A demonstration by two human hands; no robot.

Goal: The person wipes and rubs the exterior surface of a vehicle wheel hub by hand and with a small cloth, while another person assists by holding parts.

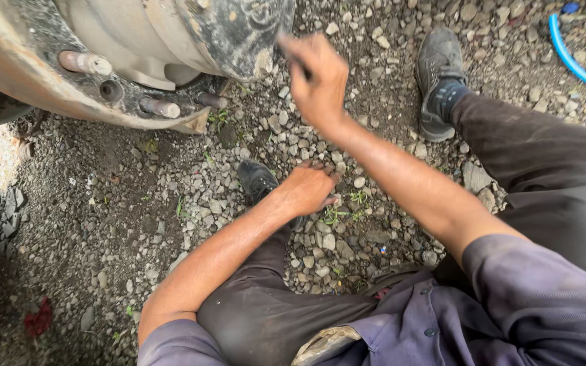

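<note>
Item: person seated on gravel (137,224) beside a wheel hub (137,47). Nearest, well below the hub: left hand (310,190), fingers curled down onto the stones beside a black shoe (258,179), holding nothing (apparently propping the body). Farther, at the hub's right edge: right hand (319,81), blurred; its grip cannot be told. Wheel studs (86,63) stand bare.

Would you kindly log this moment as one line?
right hand raised by wheel hub | left hand on gravel
</note>
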